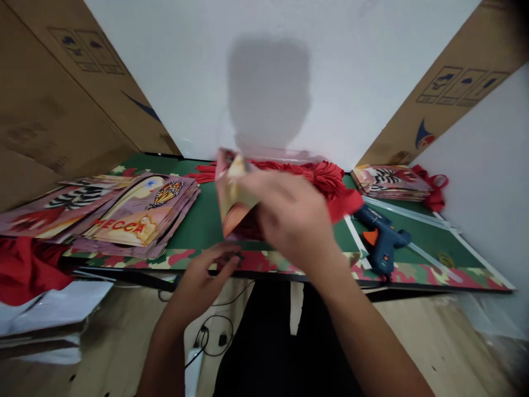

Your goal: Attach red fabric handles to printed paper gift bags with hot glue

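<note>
My right hand, smeared by motion, is closed on a folded printed paper piece in pink and tan, held above the green table. A red fabric strip shows just right of that hand; whether the hand holds it too I cannot tell. Below the paper, at the table's front edge, my left hand has thumb and fingers apart, with nothing seen in it. Behind the right hand lies a heap of red fabric strips, partly hidden.
Stacks of printed paper pieces marked MECCA lie left, beside red cloth. At right are a blue glue gun, clear glue sticks and another printed stack. Cardboard and a white panel wall the table.
</note>
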Tool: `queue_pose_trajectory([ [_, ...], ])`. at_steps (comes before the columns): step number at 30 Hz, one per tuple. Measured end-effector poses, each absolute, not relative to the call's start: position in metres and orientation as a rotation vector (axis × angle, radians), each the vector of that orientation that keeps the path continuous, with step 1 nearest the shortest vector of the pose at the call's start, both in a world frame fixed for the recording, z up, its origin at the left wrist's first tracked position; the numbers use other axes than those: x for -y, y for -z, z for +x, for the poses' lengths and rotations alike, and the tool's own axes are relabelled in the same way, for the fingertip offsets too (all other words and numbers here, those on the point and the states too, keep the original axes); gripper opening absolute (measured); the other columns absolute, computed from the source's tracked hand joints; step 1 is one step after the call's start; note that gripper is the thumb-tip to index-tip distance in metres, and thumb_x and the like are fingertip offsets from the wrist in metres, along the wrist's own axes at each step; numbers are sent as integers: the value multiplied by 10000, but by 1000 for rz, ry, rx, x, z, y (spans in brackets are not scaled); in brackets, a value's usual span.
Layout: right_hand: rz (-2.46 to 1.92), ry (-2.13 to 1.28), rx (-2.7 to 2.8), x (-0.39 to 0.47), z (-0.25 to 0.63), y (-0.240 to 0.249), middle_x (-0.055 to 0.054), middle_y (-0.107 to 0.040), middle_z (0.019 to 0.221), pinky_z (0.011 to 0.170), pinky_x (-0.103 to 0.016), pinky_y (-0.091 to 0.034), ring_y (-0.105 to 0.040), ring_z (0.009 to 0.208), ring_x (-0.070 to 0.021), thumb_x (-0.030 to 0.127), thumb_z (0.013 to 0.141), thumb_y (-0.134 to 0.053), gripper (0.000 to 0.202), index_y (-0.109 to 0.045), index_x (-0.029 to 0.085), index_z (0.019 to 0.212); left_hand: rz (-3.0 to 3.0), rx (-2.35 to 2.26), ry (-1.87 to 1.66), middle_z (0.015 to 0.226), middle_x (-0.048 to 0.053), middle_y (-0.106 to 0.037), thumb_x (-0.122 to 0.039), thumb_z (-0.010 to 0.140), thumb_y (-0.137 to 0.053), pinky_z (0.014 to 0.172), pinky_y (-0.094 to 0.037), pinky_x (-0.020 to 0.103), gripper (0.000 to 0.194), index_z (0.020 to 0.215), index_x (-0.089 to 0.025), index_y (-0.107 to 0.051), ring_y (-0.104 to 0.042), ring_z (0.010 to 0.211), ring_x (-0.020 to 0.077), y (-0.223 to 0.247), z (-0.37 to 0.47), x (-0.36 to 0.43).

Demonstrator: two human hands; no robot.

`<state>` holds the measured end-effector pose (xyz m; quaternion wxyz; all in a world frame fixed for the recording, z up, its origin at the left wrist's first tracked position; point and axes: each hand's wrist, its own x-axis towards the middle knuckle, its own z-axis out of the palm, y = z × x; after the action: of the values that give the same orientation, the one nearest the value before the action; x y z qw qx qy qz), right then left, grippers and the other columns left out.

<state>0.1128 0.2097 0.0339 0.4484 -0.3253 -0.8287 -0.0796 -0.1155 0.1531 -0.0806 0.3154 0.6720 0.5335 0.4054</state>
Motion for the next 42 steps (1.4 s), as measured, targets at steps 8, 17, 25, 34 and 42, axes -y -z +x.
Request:
queue_pose_trajectory([
  [8,-518,242,2578,-200,80,51,-86,-751,1412,1130,-313,-533,-644,1381,-196,119,1128,-556,248,-724,149,1308,1997,-1426,-1410,1785,58,-400,-331,1094,-587,1355,-364,526,580,1661,-374,-474,-355,1671,311,104,-116,-140],
  [17,-1111,199,2203,-114,154,108,-139,-782,1334,1091,-434,-506,-714,1223,-283,211,1100,-556,366,-652,162,1449,2353,-1538,-1368,1625,156,-549,-200,1047,-622,1309,-404,589,460,1494,-260,-528,-456,1594,333,106,-102,-154],
  [25,-963,-1,2338,-107,183,82,-60,-822,1133,955,-399,-530,-758,1016,-219,90,1053,-567,378,-740,266,1340,2372,-1573,-1453,1574,169,-568,-145,1038,-588,1252,-444,601,432,1451,-256,-530,-489,1543,349,113,-95,-162],
  [34,-927,-309,2506,-288,101,-59,-75,-803,1250,951,-283,-514,-723,1134,-206,8,962,-653,323,-780,161,1216,2343,-1551,-1491,1532,150,-618,-41,1028,-436,1282,-435,563,431,1386,-230,-584,-497,1557,297,113,-95,-160],
  [42,-1287,-557,3015,-354,60,-61,-25,-839,917,704,-263,-509,-747,807,-200,119,836,-903,200,-871,178,1025,2406,-1544,-1467,1621,182,-551,-64,998,-573,1294,-413,580,700,1647,-256,-395,-425,1619,318,107,-101,-161],
])
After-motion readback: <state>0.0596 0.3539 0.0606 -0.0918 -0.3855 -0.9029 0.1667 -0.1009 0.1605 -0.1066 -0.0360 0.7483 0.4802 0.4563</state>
